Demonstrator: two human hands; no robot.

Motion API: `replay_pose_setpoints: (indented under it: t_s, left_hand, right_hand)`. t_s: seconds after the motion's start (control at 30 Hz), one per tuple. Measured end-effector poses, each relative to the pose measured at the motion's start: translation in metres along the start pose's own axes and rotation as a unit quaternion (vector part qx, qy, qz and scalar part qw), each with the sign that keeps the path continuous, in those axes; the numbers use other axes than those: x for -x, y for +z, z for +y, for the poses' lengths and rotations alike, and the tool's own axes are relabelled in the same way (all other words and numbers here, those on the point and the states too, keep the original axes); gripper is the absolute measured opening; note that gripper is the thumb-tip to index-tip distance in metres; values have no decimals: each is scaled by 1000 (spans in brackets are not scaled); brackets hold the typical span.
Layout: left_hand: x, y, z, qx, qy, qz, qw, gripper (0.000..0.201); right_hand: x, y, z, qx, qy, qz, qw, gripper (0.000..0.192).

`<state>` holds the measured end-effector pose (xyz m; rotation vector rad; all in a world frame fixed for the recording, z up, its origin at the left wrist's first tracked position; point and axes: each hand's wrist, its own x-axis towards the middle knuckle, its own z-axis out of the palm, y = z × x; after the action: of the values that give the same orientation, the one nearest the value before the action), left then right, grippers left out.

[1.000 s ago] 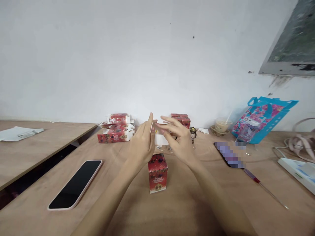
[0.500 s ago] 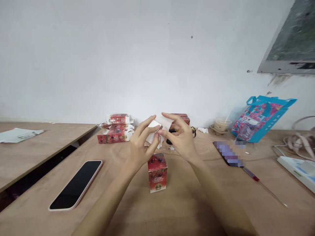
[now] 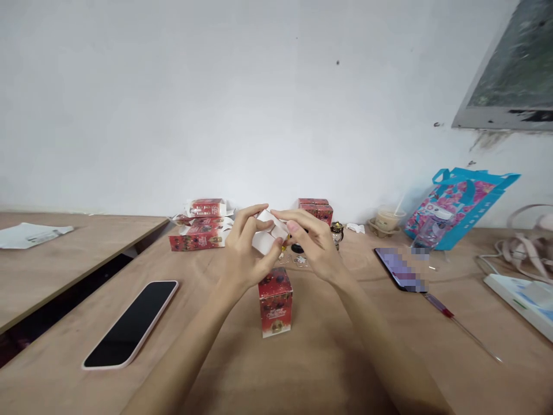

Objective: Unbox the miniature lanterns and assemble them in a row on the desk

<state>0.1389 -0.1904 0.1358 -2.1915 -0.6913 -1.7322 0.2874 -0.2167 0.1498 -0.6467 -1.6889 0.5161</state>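
Note:
A small white cardboard box [image 3: 262, 242] is held above the table between both hands, its flaps folded in toward each other. My left hand [image 3: 244, 253] grips its left side, with the thumb in front and the fingers over the top. My right hand [image 3: 318, 245] pinches at the right side, its fingertips on the top edge. Just below them a closed red printed box [image 3: 276, 311] stands upright on the table. Behind my hands lie small metal pieces [image 3: 300, 260] and a small black-and-gold lantern [image 3: 337, 233], partly hidden.
Opened red boxes [image 3: 201, 235] are piled at the back left, and closed red boxes [image 3: 315, 210] are stacked at the back. A phone [image 3: 132, 324] lies left. To the right are another phone [image 3: 395, 268], a screwdriver [image 3: 449, 316], a cup [image 3: 387, 219] and a blue bag [image 3: 469, 202].
The right hand's raised white flap has been folded down over the box's end. My right hand has shifted slightly lower, and more of the lantern and back boxes shows.

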Motion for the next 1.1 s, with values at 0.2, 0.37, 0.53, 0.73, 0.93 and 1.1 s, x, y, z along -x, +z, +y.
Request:
replay_pose_setpoints:
  t_s: [0.2, 0.37, 0.53, 0.73, 0.93, 1.1]
  left_hand:
    - [-1, -2, -4, -9, -7, -21, 1000, 17]
    - [-6, -8, -6, 6, 24, -85, 996, 32]
    - [-8, -14, -6, 4, 29, -170, 985, 56]
    - [-5, -13, -7, -15, 46, -103, 993, 67]
    - [-4, -12, -6, -62, 85, -24, 994, 70]
    - [-5, -13, -4, -71, 91, -18, 993, 69]
  right_hand:
    - [-1, 4, 2, 15, 21, 8, 1000, 25]
    - [-1, 4, 3, 41, 12, 9, 999, 30]
    - [-3, 1, 12, 9, 57, 36, 998, 32]
    - [-1, 7, 13, -11, 35, 92, 995, 29]
    - [6, 22, 15, 144, -93, 122, 978, 36]
    - [7, 20, 10, 211, -101, 74, 969, 39]
